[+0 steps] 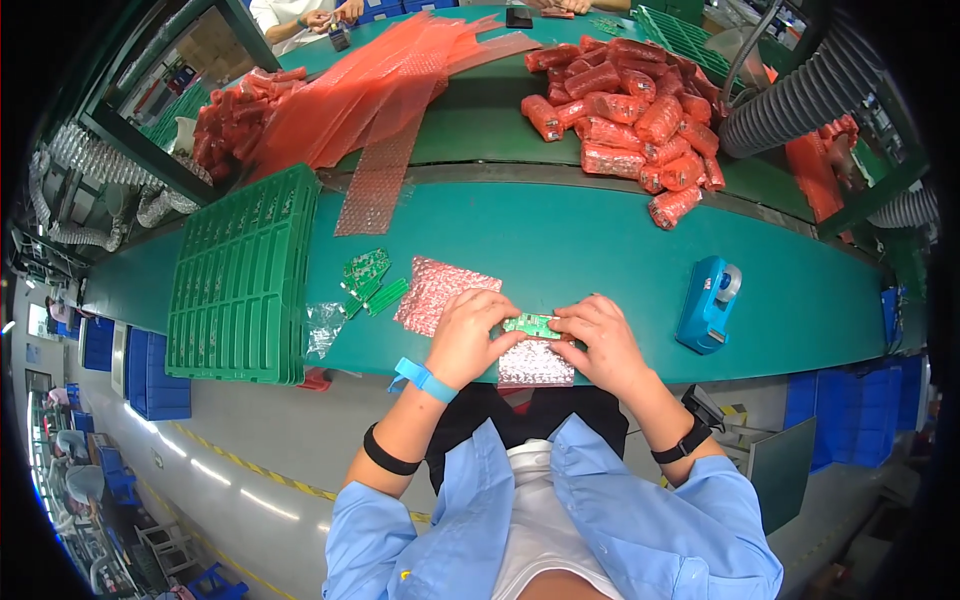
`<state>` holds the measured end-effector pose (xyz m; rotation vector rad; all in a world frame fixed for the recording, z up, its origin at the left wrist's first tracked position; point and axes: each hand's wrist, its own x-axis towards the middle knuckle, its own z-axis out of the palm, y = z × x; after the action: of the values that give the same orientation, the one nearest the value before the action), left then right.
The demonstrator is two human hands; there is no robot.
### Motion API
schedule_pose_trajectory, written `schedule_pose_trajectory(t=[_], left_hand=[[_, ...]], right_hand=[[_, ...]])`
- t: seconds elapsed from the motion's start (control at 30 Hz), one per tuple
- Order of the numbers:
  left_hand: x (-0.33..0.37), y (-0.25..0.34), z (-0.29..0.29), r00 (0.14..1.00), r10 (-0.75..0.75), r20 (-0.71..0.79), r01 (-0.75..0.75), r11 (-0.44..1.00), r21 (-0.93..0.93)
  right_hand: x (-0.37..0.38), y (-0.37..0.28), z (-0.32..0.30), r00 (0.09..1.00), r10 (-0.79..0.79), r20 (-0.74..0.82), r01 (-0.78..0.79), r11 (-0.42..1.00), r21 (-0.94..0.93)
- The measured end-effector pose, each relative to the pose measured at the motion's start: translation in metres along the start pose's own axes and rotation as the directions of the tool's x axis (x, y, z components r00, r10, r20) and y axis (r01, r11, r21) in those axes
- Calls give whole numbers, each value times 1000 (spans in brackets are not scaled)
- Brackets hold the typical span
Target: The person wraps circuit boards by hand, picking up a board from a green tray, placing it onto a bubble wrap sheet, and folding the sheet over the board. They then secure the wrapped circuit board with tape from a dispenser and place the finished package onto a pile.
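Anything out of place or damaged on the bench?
Mildly untidy: a red bubble-wrap strip trails from the loose sheets onto the teal bench, and loose green boards lie at mixed angles beside the green tray. No spill or damage visible.

Your L hand point(468, 328) & R hand point(605, 345) partly hide the board point(530, 325). Co-worker point(277, 14) cut off @ pic's top edge.

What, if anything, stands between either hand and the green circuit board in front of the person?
Nothing visible: the left hand and right hand already have their fingers on opposite ends of the green circuit board. The pink bubble wrap lies left of the board, not between it and either hand.
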<state>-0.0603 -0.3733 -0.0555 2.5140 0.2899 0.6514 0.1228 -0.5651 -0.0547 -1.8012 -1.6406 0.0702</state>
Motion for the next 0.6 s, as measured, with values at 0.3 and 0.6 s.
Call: schedule_pose_trajectory(t=[0.3, 0.6], left_hand=[[2, 4, 1, 999, -40, 29, 41, 999, -22], [1, 16, -4, 994, -59, 95, 56, 998, 35]], right_hand=[[13, -12, -4, 991, 109, 73, -102, 990, -97], [32, -19, -11, 942, 264, 209, -245, 963, -111]])
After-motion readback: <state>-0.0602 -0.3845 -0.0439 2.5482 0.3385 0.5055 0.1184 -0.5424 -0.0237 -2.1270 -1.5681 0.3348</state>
